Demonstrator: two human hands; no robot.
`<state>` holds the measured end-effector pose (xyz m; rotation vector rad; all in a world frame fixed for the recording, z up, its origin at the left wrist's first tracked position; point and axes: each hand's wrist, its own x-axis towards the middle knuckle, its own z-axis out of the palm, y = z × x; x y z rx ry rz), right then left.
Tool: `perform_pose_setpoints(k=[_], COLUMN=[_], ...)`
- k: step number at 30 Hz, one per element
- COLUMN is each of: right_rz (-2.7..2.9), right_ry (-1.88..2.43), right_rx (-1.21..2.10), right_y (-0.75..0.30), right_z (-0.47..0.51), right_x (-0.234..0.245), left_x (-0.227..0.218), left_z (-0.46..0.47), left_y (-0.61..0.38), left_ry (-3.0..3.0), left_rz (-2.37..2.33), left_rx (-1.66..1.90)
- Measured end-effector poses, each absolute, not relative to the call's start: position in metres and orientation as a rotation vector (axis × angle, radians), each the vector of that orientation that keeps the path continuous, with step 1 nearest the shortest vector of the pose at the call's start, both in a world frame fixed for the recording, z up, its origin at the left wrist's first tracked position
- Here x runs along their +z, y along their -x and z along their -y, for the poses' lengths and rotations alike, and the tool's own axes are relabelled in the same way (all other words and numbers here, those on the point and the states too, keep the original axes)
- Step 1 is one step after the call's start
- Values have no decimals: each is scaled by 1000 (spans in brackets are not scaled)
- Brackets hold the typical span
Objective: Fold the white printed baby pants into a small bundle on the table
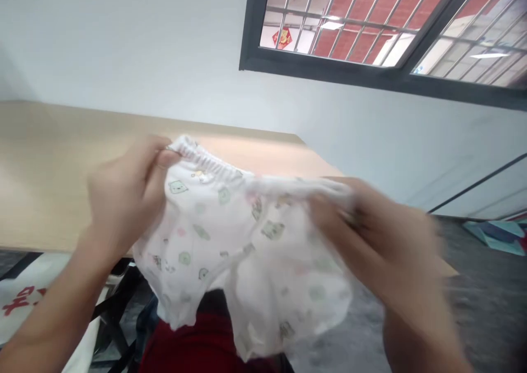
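I hold a small pair of white shorts with little green and pink animal prints up in front of me, above the near edge of a light wooden table. My left hand pinches the gathered elastic waistband at its left end. My right hand, blurred by motion, is closed on the waistband's right end. The two leg openings hang down over my dark red lap.
A white wall rises behind the table, with a dark-framed barred window at the upper right. A white bag with red lettering lies at the lower left by black table legs. Grey floor shows at the right.
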<state>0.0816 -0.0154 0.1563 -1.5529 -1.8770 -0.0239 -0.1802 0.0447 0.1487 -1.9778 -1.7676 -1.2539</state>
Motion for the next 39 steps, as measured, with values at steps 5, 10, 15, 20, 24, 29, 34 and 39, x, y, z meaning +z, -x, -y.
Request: perform_pose_setpoints(k=[5, 10, 15, 20, 24, 29, 34, 39], right_rz=[1958, 1997, 2046, 2319, 2714, 2662, 2303, 2224], right_ry=[1615, 1704, 1761, 1436, 1005, 1206, 1456, 1790], right_rx=[154, 200, 212, 77, 267, 390, 459, 590], right_y=[-74, -88, -81, -46, -11, -11, -65, -108], right_z=[-104, -203, -235, -187, -141, -160, -192, -193], right_x=[132, 103, 87, 79, 68, 66, 80, 87], left_x=[123, 102, 96, 100, 82, 60, 102, 111], left_z=[-126, -199, -225, -188, -94, 14, -54, -113], left_y=[180, 161, 147, 147, 161, 163, 98, 30], left_ry=[2247, 2413, 2438, 2698, 2931, 2800, 2866, 2879], left_rz=[1961, 1957, 1966, 1810, 1700, 1518, 1214, 1221], left_rx=[-713, -591, -623, -426, -139, -213, -126, -8])
